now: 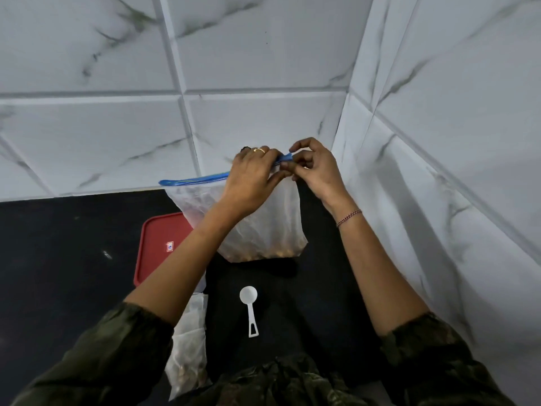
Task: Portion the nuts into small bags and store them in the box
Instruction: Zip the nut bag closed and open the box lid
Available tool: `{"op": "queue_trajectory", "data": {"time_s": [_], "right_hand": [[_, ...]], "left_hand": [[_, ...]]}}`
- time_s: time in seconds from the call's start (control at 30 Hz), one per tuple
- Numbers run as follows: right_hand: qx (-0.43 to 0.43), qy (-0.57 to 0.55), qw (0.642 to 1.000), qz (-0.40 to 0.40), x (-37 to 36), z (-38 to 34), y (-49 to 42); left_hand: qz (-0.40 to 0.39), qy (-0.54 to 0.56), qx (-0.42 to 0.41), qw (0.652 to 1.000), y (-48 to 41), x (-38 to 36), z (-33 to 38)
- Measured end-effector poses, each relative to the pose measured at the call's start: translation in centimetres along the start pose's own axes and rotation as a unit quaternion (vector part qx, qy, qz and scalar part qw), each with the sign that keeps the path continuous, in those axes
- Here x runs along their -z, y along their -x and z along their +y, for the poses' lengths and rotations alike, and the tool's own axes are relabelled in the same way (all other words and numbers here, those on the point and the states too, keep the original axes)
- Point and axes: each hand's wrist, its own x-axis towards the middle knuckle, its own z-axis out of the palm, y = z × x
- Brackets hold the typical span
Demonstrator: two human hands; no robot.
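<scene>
Nearest, sleeves [87, 361]: two, dark green, at the bottom edge of the view.
Small bags [188, 347]: clear, with brown nuts inside, lying on the counter at lower left. There may be one or two overlapping, and the count is unclear because the left sleeve covers one edge.
Scoop [249, 306]: one, white, flat on the black counter [58, 259], apart from the small bags.
Red lid [159, 244]: one, left of centre, its right side hidden by the left forearm. Whether a box sits under it cannot be told.
Large bag [272, 230]: one, clear, held upright by its top, with nuts [281, 253] gathered along its bottom.
Zip strip [193, 180]: one, blue, running along the bag's top.
Left hand [251, 177]: fingers curled over the strip, pinching it, with a ring on one finger.
Right hand [316, 168]: thumb and forefinger pinch the strip's right end, and there is a bracelet on the wrist.
Wall [263, 54]: white marbled tiles, meeting in a corner at right.
</scene>
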Motion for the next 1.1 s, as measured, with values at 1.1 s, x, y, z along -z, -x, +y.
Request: {"op": "queue_trajectory", "data": {"time_s": [1.1], "right_hand": [[-0.169,0.210,0.961,-0.066,-1.9,15.9,8.7]], "left_hand": [[-0.012,0.074,-0.046,0.996,-0.2,-1.4,-0.6]]}}
